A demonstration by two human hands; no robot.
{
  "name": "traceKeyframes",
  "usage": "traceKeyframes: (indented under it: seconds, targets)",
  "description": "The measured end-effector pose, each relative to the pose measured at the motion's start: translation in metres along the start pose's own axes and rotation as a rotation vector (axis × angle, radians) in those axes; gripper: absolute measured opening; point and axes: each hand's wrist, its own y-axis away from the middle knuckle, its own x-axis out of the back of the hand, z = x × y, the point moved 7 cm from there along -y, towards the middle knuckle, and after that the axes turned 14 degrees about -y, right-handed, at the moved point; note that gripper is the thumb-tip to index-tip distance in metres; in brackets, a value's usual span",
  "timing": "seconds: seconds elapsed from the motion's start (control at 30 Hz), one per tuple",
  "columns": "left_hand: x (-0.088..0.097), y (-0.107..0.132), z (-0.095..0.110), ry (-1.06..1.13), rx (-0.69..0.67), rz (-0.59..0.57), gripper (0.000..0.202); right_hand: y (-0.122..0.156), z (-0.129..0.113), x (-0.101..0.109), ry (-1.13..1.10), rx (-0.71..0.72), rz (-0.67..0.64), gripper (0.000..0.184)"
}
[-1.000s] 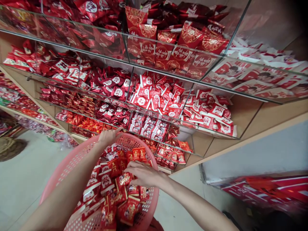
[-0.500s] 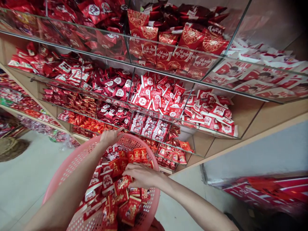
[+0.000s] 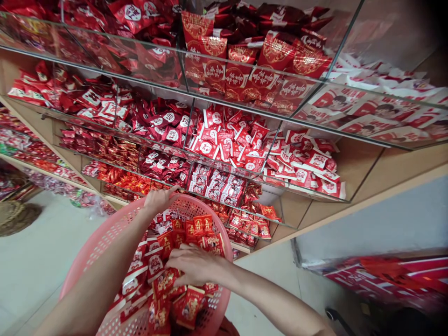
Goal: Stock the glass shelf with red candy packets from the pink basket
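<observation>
A pink plastic basket (image 3: pixel 101 254) with perforated walls holds a heap of small red and white packets (image 3: pixel 156 263), some with gold lettering. My left hand (image 3: pixel 159 200) is closed over its far rim. Inside the basket, my right hand (image 3: pixel 194 265) has its fingers bent around a small red packet with gold print (image 3: pixel 165 282); its thumb lies along the packet's near side. Part of the heap is hidden beneath this hand. Just behind the basket, orange-red packets (image 3: pixel 131 181) lie in a shelf compartment.
Tiered shelves (image 3: pixel 371 172) with glass fronts and dividers rise ahead, filled with red packets (image 3: pixel 227 137). Larger red packs (image 3: pixel 273 56) fill the top tier. A woven basket (image 3: pixel 17 217) stands on the tiled floor at left. Red and white packaging (image 3: pixel 392 280) lies at lower right.
My right hand has moved a little left and nearer to me within the basket, and the red packet at its fingertips has shifted with it. The left hand stays on the rim.
</observation>
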Motion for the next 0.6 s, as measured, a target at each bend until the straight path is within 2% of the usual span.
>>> traceKeyframes:
  seconds: [0.2,0.4,0.53,0.6]
  targets:
    - [-0.004,-0.004,-0.002,0.023,0.000,0.008,0.061,-0.007,0.001,-0.012,0.086,-0.031,0.018,0.032]
    - [-0.009,-0.008,-0.002,0.029,0.001,0.004,0.062,-0.011,-0.002,-0.020,0.095,-0.004,0.086,0.034]
    - [-0.009,-0.008,-0.002,0.011,0.002,-0.009,0.063,-0.002,-0.005,-0.014,0.046,-0.032,0.163,0.041]
    - [-0.010,-0.008,-0.002,0.009,-0.001,-0.005,0.064,0.011,-0.008,-0.004,-0.038,-0.024,0.249,0.045]
